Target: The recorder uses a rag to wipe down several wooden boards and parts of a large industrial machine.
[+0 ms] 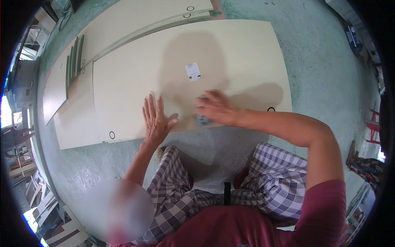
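A large cream panel (pixel 247 53) lies flat in front of me, with a small white printed label (pixel 192 71) near its middle. My left hand (pixel 154 123) rests palm down on the panel close to its near edge, fingers stretched out. To its right, my right hand (pixel 216 108) is closed over a grey pad or folded cloth (pixel 202 120), pressed against the surface near the same edge. The hand is slightly blurred and covers much of the grey pad, so its exact kind cannot be made out.
More cream panels (pixel 135 18) lie behind and to the left, with dark green strips (pixel 75 57) on top. Small black rings (pixel 112 135) mark some panels. Stacked offcuts (pixel 39 197) fill the left side. A red stand (pixel 373 125) is at the far right on the grey-green floor (pixel 317 74).
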`<state>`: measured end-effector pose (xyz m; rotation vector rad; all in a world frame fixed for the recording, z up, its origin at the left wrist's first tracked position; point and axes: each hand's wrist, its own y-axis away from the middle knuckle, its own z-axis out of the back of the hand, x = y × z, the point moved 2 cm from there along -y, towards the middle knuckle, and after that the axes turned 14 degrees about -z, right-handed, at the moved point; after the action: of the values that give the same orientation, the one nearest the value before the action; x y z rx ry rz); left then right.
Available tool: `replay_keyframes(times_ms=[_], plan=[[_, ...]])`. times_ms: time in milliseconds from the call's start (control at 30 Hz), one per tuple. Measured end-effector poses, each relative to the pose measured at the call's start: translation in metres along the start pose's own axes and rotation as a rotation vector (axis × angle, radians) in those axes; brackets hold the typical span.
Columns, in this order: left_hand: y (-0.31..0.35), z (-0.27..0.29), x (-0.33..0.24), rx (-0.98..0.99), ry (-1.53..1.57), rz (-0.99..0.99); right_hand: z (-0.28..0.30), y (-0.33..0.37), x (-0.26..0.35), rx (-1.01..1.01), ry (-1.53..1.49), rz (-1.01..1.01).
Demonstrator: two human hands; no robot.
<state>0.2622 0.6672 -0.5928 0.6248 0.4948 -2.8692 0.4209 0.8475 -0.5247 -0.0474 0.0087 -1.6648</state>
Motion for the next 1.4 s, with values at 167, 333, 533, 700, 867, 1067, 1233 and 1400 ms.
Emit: replay_keyframes(times_ms=[167, 333, 533, 700, 867, 1067, 1233, 1400], plan=[[0.017, 0.014, 0.013, -0.033, -0.085, 0.066, 0.084, 0.160, -0.138, 0.147, 0.137, -0.615], [0.029, 0.036, 0.006, -0.048, -0.069, 0.054, 0.185, 0.252, -0.185, 0.124, 0.355, -1.160], [0.067, 0.057, 0.001, -0.064, -0.065, 0.149, 0.161, 0.069, -0.078, 0.059, -0.102, -0.750], [0.090, 0.079, -0.002, 0.008, -0.021, 0.110, 0.145, 0.021, 0.001, 0.075, 0.194, -0.324], [0.096, 0.091, 0.002, -0.048, 0.027, 0.084, 0.142, 0.031, -0.089, -0.066, 0.126, -0.616], [0.079, 0.064, 0.038, 0.004, 0.036, 0.136, 0.098, -0.025, -0.178, -0.131, 0.141, -0.732], [0.046, 0.076, 0.053, 0.030, 0.082, 0.137, 0.099, -0.054, -0.210, -0.221, 0.081, -0.784], [0.014, 0.102, 0.052, 0.168, 0.114, 0.201, 0.151, -0.100, -0.201, -0.297, 0.113, -0.873]])
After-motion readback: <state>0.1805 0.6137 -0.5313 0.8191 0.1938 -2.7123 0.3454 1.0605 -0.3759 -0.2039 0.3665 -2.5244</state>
